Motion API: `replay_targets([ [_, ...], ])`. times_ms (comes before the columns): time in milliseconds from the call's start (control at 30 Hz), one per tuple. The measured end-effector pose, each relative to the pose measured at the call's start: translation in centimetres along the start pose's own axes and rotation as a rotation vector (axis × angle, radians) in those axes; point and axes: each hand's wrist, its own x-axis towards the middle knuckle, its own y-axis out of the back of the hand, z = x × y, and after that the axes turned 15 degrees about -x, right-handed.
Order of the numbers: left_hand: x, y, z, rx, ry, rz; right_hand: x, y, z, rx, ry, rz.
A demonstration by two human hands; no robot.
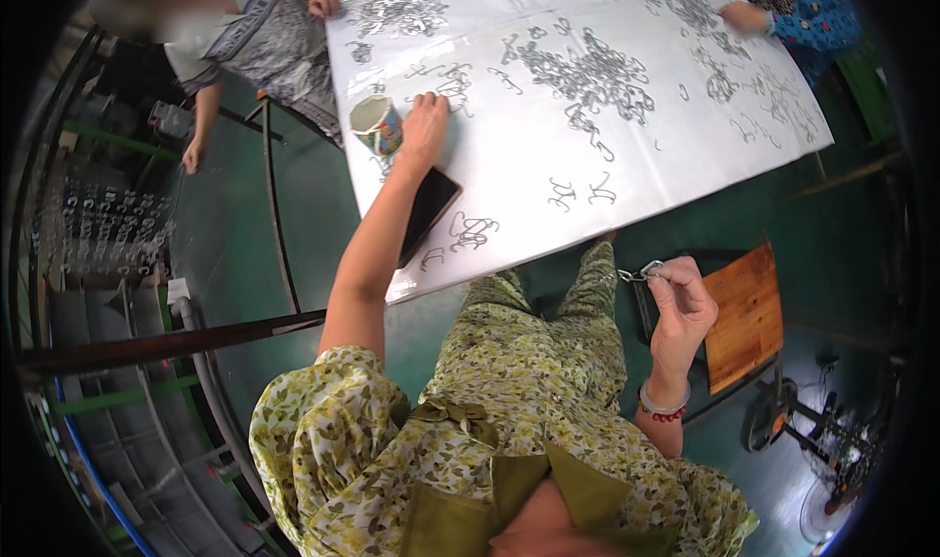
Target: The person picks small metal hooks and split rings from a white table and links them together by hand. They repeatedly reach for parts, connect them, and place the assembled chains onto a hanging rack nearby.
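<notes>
My left hand reaches over the white tabletop, fingers spread slightly and bent down at a loose group of thin metal hooks. Whether its fingertips touch one is hard to make out. Just left of it stands a colourful paper cup, and a dark phone lies partly under my forearm. Out beyond the table's near edge, my right hand pinches a short run of linked silvery metal hooks between thumb and fingers. More bent hooks rest near the table edge, with two small clusters farther right.
Large piles of metal hooks cover the table's middle and far side. One person's hand is at the far left edge, another's hand at the far right. A wooden stool stands beside my right hand.
</notes>
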Motion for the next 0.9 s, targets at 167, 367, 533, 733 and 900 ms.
replay_targets([
  [167,0.0,0.0,1.6,0.040,0.014,-0.064,-0.9,-0.4,-0.4,0.053,0.003,0.026],
  [367,-3.7,0.8,12.7,-0.527,-0.069,-0.071,-1.1,-0.8,-1.4,0.071,0.010,0.002],
  [533,-5.4,-2.9,21.9,-0.570,-0.168,-0.199,-1.3,-1.2,-1.3,0.102,0.005,0.040],
  [733,-2.7,-2.2,21.0,-0.564,-0.128,-0.091,-1.1,-1.2,-0.6,0.127,-0.036,0.017],
  [900,1.3,-0.1,10.4,-0.340,0.241,0.103,-0.7,-1.0,-0.2,0.120,-0.018,-0.003],
])
